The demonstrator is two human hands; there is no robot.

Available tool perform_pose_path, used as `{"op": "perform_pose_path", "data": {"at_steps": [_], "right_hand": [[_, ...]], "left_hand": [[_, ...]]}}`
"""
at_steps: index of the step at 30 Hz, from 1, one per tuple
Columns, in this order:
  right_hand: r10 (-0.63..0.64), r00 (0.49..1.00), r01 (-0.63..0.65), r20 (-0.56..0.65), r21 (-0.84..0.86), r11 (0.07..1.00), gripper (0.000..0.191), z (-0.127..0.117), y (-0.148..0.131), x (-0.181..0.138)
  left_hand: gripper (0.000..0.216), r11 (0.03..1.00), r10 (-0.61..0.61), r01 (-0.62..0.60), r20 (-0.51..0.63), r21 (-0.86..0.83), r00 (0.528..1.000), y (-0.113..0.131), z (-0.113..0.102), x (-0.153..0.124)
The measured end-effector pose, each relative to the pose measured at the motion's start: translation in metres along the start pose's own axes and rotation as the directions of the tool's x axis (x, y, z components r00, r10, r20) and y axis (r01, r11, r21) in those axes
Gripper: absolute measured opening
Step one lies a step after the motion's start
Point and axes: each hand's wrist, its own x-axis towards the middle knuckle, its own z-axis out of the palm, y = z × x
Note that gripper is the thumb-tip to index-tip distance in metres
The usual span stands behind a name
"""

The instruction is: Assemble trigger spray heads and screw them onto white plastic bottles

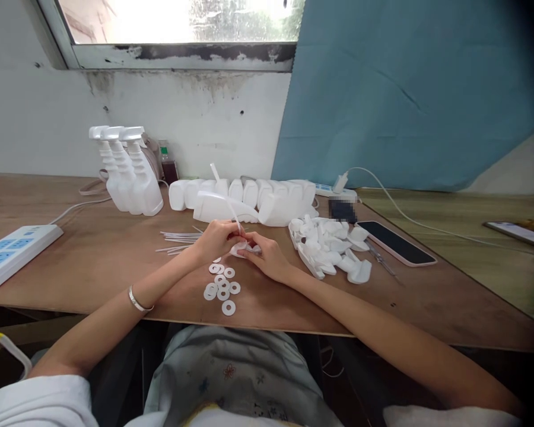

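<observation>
My left hand point(218, 238) and my right hand point(267, 256) meet over the middle of the wooden table point(93, 261), both closed on a white spray-trigger head point(244, 249) with a thin dip tube point(234, 213) rising from it. The fingers pinch around the part, which they mostly hide. Several white flat washers point(222, 287) lie on the table just in front of my hands. A bundle of thin white tubes point(180, 240) lies to the left of my left hand. A heap of white trigger heads point(327, 246) sits to the right of my right hand.
Three finished white spray bottles point(129, 172) stand at the back left, and a row of empty white bottles point(244, 198) lies behind my hands. A power strip point(13, 252) is at the left edge. A phone point(396, 243) lies right of the heap, another phone point(518, 234) far right.
</observation>
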Motion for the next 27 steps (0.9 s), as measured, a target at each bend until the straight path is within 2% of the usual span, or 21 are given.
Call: {"op": "perform_pose_path", "data": {"at_steps": [5, 7, 9, 10, 12, 14, 15, 16, 18, 21, 24, 27], "right_hand": [[0.152, 0.988, -0.147, -0.024, 0.135, 0.980, 0.044, 0.001, 0.007, 0.002], [0.197, 0.980, -0.191, -0.025, 0.154, 0.969, 0.038, 0.000, 0.009, 0.003], [0.216, 0.976, -0.210, -0.025, 0.149, 0.966, 0.030, -0.001, 0.009, 0.003], [0.219, 0.975, -0.213, -0.031, 0.144, 0.966, 0.028, -0.002, 0.008, 0.002], [0.217, 0.975, -0.209, -0.045, 0.139, 0.968, 0.027, -0.004, 0.006, 0.002], [0.214, 0.976, -0.204, -0.049, 0.148, 0.968, 0.026, -0.005, 0.004, 0.001], [0.212, 0.976, -0.203, -0.047, 0.154, 0.967, 0.026, -0.005, 0.003, 0.001], [0.212, 0.976, -0.202, -0.045, 0.162, 0.966, 0.026, -0.005, 0.003, 0.001], [0.211, 0.976, -0.199, -0.045, 0.189, 0.962, 0.026, -0.005, 0.003, 0.001], [0.205, 0.977, -0.186, -0.063, 0.233, 0.955, 0.025, -0.006, 0.003, 0.001], [0.195, 0.975, -0.167, -0.104, 0.230, 0.959, 0.025, -0.008, 0.002, 0.001], [0.184, 0.971, -0.151, -0.150, 0.210, 0.966, 0.026, -0.010, 0.002, 0.000]], "left_hand": [[0.015, 0.964, -0.116, 0.123, 0.044, -0.235, 0.992, -0.014, -0.001, 0.004], [0.022, 0.947, -0.121, 0.140, 0.081, -0.289, 0.989, -0.022, -0.010, 0.006], [0.030, 0.945, -0.145, 0.158, 0.066, -0.286, 0.987, -0.031, -0.027, 0.007], [0.032, 0.950, -0.174, 0.173, 0.020, -0.259, 0.985, -0.037, -0.037, 0.008], [0.026, 0.970, -0.231, 0.210, -0.205, -0.120, 0.951, -0.051, -0.059, 0.009], [0.022, 0.946, -0.235, 0.307, -0.432, 0.105, 0.871, -0.067, -0.078, 0.011], [0.024, 0.909, -0.217, 0.361, -0.500, 0.209, 0.838, -0.076, -0.086, 0.012], [0.030, 0.864, -0.210, 0.408, -0.526, 0.296, 0.824, -0.085, -0.091, 0.013], [0.045, 0.770, -0.248, 0.484, -0.504, 0.416, 0.828, -0.102, -0.095, 0.016], [0.056, 0.665, -0.419, 0.586, -0.417, 0.464, 0.806, -0.123, -0.091, 0.019], [0.055, 0.628, -0.524, 0.640, -0.366, 0.443, 0.769, -0.137, -0.082, 0.014], [0.052, 0.635, -0.529, 0.670, -0.415, 0.385, 0.740, -0.146, -0.079, 0.007]]}}
